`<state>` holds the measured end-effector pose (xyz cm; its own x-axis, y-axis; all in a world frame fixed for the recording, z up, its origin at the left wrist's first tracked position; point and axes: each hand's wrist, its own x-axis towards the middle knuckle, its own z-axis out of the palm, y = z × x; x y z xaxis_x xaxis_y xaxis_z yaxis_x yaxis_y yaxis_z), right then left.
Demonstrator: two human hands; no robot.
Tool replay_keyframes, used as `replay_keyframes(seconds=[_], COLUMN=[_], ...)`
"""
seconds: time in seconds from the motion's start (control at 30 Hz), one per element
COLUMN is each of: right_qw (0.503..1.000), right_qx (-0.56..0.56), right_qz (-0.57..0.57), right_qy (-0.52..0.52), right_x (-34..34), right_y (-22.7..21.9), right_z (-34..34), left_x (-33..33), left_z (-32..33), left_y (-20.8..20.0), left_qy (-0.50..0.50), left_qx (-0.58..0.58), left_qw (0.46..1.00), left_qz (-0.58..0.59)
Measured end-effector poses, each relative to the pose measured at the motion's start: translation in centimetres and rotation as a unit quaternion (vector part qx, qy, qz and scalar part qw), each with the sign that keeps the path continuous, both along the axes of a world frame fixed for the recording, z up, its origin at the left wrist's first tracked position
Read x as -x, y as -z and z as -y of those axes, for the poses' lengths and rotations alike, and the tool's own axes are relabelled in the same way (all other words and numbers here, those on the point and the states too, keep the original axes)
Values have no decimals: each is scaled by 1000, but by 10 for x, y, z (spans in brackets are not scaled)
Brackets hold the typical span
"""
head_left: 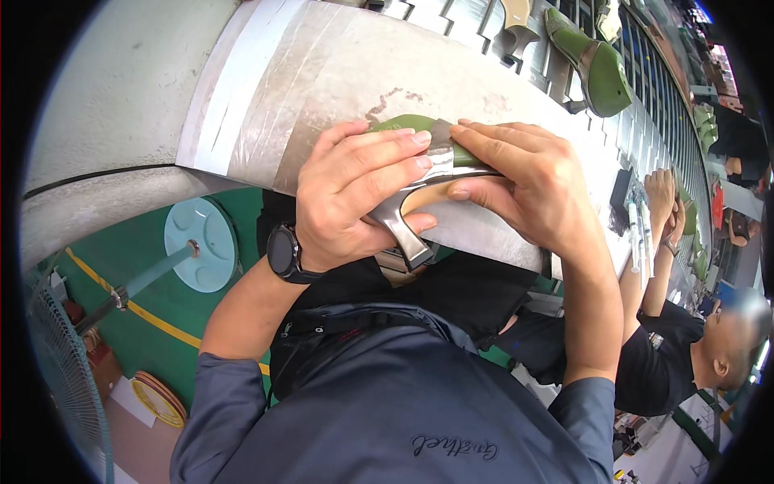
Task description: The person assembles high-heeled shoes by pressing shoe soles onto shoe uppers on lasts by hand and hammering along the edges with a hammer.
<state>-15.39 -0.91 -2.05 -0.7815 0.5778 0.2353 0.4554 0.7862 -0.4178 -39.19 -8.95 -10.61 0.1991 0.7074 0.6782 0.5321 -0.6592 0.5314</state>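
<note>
A high-heeled shoe (pixel 440 151) on a green last is held sideways over the near edge of the worktable, its metallic grey heel pointing down toward me. My left hand (pixel 345 187) is closed around the heel side, with its fingers pressed on the upper and the thumb beneath by the tan sole. Gripping the other end, my right hand (pixel 542 179) has its fingers along the top and its thumb against the tan underside. Both hands cover much of the shoe, and the fingertips of the two nearly meet at a grey band across it.
Beyond the worktable (pixel 339 89), another green-lasted shoe (pixel 592 68) and a tan heeled piece (pixel 520 24) lie on a metal conveyor. At right, a co-worker (pixel 665 339) reaches over the table near several pens (pixel 641 230). A fan (pixel 68 379) and a pale blue disc (pixel 201 242) stand left.
</note>
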Motion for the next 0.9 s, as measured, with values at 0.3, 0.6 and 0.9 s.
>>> replay_keyframes(seconds=[0.3,0.6,0.9], right_qw=[993,981,988], right_qx=[106,133,-82], right_qz=[12,108,103], right_qy=[55,88,81], right_x=[10,30,-1], right_y=[-13,-28,-8], right_z=[-2,-10,3], left_x=[0,-4,-52], left_z=[2,8,33], left_y=[5,14,16], left_qy=[3,-8,-115], left_qx=[-6,-28,32], left_qw=[1000,1000,989], left_qz=[-2,2,-87])
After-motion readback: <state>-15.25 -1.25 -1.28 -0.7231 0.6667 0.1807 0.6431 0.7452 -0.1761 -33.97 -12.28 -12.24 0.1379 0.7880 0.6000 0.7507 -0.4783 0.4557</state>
